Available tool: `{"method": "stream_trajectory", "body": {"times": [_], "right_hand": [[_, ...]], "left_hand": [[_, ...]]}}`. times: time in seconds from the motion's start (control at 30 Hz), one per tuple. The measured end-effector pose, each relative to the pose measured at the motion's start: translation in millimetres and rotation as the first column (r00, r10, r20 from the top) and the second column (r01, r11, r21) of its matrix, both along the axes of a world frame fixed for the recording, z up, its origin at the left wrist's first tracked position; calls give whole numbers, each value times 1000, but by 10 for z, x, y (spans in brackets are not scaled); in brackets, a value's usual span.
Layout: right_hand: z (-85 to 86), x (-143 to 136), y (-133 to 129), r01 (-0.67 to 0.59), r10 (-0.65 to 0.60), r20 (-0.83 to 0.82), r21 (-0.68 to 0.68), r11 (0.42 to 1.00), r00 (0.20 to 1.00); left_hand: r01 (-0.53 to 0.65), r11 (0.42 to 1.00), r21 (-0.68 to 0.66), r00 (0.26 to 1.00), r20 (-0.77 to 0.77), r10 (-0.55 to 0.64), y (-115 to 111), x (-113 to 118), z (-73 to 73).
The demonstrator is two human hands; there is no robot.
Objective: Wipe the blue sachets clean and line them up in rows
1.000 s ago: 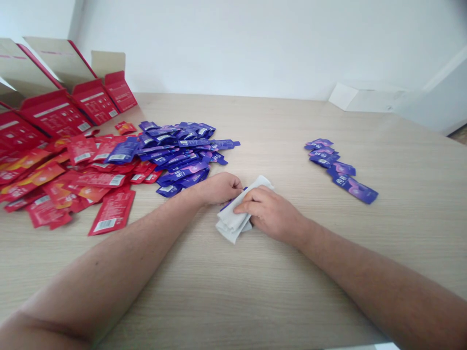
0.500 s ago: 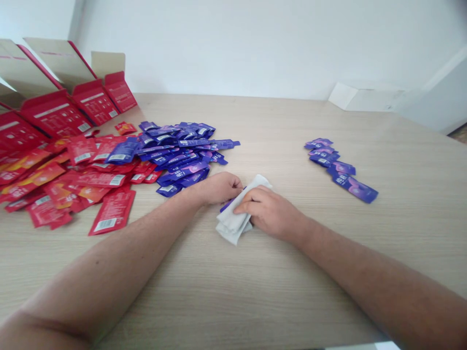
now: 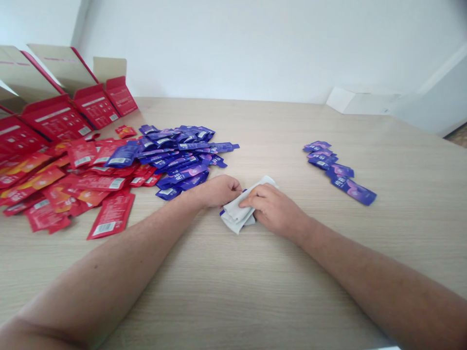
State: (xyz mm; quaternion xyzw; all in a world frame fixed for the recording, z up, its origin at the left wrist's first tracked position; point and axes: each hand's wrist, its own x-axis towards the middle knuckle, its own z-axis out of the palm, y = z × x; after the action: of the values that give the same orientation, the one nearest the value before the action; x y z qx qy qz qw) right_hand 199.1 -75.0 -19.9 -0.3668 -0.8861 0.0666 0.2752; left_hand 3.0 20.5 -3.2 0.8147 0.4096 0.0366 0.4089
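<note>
My right hand (image 3: 276, 206) is closed on a folded white cloth (image 3: 236, 214), with thumb and fingers on its upper face. Beneath the cloth lies a purple sachet (image 3: 222, 212), of which only small bits of edge show. My left hand (image 3: 221, 190) has its fingers curled and pinched at the sachet's far left edge. Just beyond my left hand is a heap of purple sachets (image 3: 182, 158). To the right, several purple sachets (image 3: 353, 190) lie overlapping in a slanting row.
Many red and orange sachets (image 3: 97, 182) spread over the left of the wooden table (image 3: 233, 291). Behind them stand several red boxes (image 3: 56, 116) with raised flaps. A white box (image 3: 361, 100) sits at the back right, against the wall.
The cloth in my right hand has shifted slightly up and right over the purple sachet. My left hand has stayed in nearly the same spot, and the view has tilted a little.
</note>
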Motion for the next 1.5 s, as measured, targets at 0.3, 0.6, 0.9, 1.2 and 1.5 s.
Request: {"method": "stream_trajectory", "body": {"times": [0.3, 0.6, 0.9, 1.2, 1.5], "right_hand": [[-18, -3, 5, 5, -5, -4, 0, 1000, 1000], [23, -18, -19, -23, 23, 20, -17, 1000, 1000], [15, -42, -41, -92, 92, 20, 5, 996, 996], [28, -57, -59, -117, 117, 43, 7, 993, 992], [19, -82, -83, -119, 118, 53, 21, 993, 992]], "left_hand": [[0, 1000, 21, 1000, -24, 1, 2, 5, 19], [7, 1000, 10, 1000, -22, -7, 7, -2, 9], [24, 999, -41, 999, 24, -23, 8, -7, 12], [31, 998, -62, 999, 28, -29, 8, -13, 6], [36, 997, -66, 999, 39, -33, 10, -12, -2]]}}
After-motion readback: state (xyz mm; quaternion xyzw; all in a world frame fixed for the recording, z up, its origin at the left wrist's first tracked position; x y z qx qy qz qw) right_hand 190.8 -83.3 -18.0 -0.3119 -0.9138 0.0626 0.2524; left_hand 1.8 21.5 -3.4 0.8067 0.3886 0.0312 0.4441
